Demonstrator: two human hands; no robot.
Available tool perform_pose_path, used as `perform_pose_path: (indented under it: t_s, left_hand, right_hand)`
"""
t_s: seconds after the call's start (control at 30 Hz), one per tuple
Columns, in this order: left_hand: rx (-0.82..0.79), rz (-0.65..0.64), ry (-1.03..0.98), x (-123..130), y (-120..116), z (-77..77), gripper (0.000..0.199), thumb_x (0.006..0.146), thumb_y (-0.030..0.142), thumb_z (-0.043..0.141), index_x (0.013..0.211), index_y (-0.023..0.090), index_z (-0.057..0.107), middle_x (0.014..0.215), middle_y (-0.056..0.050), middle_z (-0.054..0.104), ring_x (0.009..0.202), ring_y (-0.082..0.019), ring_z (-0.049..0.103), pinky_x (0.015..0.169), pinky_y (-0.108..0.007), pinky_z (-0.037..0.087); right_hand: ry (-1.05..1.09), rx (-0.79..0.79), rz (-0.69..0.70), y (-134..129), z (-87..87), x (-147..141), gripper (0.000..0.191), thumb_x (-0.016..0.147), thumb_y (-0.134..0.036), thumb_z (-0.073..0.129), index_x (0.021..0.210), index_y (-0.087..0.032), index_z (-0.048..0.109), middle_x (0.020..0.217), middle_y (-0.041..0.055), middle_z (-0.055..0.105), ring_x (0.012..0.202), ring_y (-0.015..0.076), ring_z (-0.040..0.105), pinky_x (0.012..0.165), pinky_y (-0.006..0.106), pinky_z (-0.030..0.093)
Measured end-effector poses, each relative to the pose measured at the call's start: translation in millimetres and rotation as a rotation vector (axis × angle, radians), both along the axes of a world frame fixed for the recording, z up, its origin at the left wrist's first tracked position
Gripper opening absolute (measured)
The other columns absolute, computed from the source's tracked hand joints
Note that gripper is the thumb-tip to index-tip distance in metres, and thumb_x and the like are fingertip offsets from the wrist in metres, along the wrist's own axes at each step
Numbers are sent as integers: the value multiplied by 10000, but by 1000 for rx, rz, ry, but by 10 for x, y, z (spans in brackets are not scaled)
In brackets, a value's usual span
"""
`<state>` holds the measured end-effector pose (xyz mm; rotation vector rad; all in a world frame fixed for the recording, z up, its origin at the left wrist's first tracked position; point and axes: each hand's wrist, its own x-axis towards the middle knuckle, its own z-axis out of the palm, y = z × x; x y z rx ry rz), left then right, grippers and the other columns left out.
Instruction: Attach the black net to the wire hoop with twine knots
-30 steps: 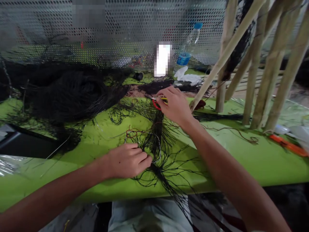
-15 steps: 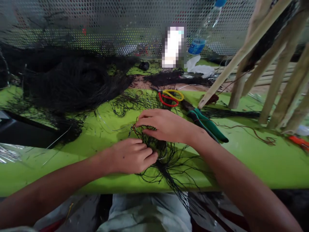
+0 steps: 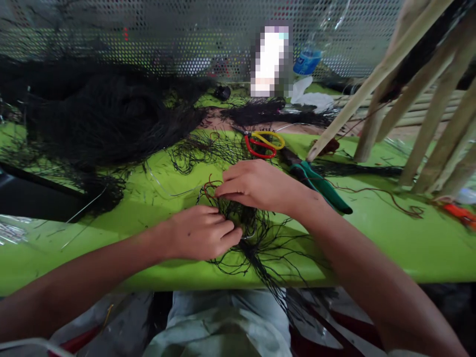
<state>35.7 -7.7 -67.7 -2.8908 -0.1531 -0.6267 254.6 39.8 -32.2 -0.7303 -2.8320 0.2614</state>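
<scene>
My left hand [image 3: 203, 233] is closed on black knotted netting [image 3: 256, 258], centre; right hand [image 3: 256, 186] narrow at thin red thread [image 3: 209, 184], can't tell if gripping. Clear blue-labelled plastic bottle [image 3: 308, 60], one o'clock; pale wooden poles [image 3: 357, 99], two o'clock.

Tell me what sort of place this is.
Probably a handicraft workshop: scissors and a green-handled tool lie near a large heap of fine black strands on a green surface.
</scene>
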Motion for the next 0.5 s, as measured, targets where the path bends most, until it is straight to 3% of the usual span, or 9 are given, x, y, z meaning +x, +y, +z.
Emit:
perform_pose_path:
  t_s: [0.2, 0.37, 0.5]
  left_hand:
    - [7, -1, 41, 7, -7, 27, 105, 1031, 148, 600, 1063, 118, 695, 674, 30, 647, 617, -128, 645, 555, -312, 451]
    - [-51, 33, 8, 8, 8, 40, 156, 1068, 201, 554, 1014, 166, 696, 695, 36, 682, 593, -127, 663, 557, -316, 465]
    - [-198, 135, -43, -35, 69, 94, 225, 1100, 340, 485, 1113, 186, 647, 843, 12, 768, 601, -150, 690, 565, -337, 457]
  right_hand:
    - [214, -153, -149, 14, 39, 28, 128, 1004, -139, 565, 984, -166, 688, 734, -8, 690, 610, 111, 535, 614, 280, 329]
    - [860, -491, -210, 60, 65, 26, 119, 1035, -303, 627, 980, -206, 587, 898, 18, 761, 685, 109, 685, 645, 253, 541]
    - [1283, -534, -317, 183, 119, 145, 287, 918, -426, 807, 938, -238, 590, 917, 21, 784, 794, 157, 760, 722, 287, 607]
